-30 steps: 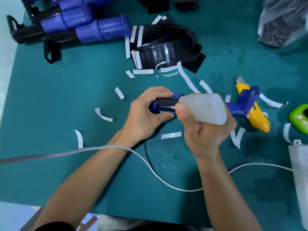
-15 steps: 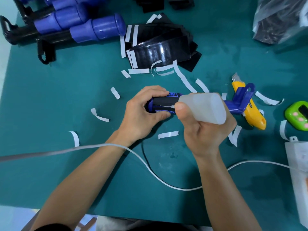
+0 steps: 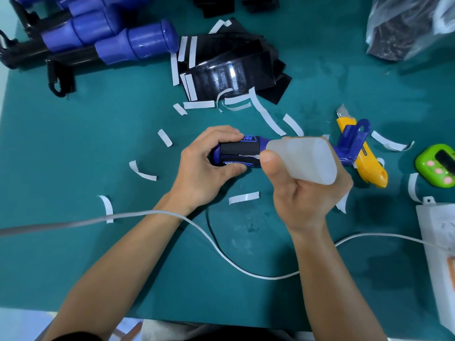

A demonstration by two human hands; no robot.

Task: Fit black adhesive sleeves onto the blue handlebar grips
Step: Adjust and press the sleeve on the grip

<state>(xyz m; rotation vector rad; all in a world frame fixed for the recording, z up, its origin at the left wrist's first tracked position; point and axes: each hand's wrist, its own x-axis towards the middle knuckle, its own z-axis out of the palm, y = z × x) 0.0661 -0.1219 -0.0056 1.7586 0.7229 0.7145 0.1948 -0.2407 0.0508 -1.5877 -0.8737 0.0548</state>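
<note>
Black sleeve (image 3: 238,150) on blue handle (image 3: 249,139), end lost in curled left hand (image 3: 204,166); right hand (image 3: 307,203) curled round translucent bottle (image 3: 305,158).

Black sleeve (image 3: 238,149) wraps the horizontal blue grip (image 3: 248,139).

Teal mat (image 3: 73,148) covering worktop, stretching left to right and far to near. Pale tabletop edge (image 3: 5,114) showing along left side. Pale blurred surface (image 3: 24,323) showing beyond near edge. Soft even light falling, casting faint shadows. Scuffs marking mat centre.
</note>
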